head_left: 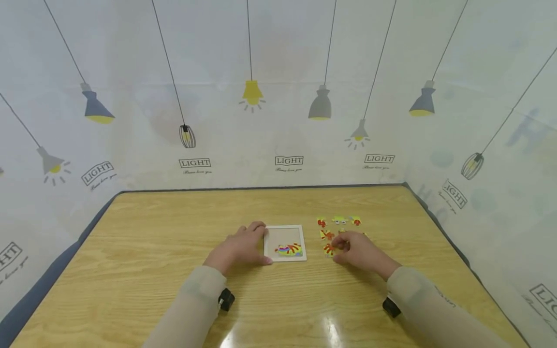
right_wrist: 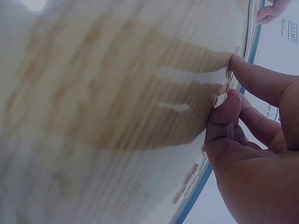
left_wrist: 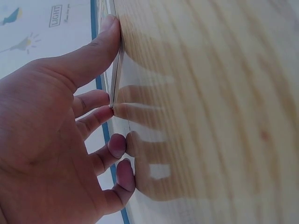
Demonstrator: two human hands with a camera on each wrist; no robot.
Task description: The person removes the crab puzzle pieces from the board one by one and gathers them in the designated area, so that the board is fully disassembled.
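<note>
A white square puzzle tray [head_left: 285,226] lies on the table, with joined bright puzzle pieces [head_left: 290,250] in its lower right part. My left hand [head_left: 241,245] holds the tray along its left side, thumb at the near corner and fingertips at the far one. In the left wrist view the thumb [left_wrist: 108,35] presses on the tray's edge. To the right of the tray, my right hand [head_left: 362,251] pinches a red and yellow puzzle piece [head_left: 328,249] low over the table. The right wrist view shows that piece [right_wrist: 220,99] edge-on at the fingertips.
Several loose puzzle pieces [head_left: 340,220] lie in rows beyond the right hand, some partly hidden by it. The wooden table [head_left: 174,217] meets a pale wall covering [head_left: 235,145] printed with lamps along its back and sides.
</note>
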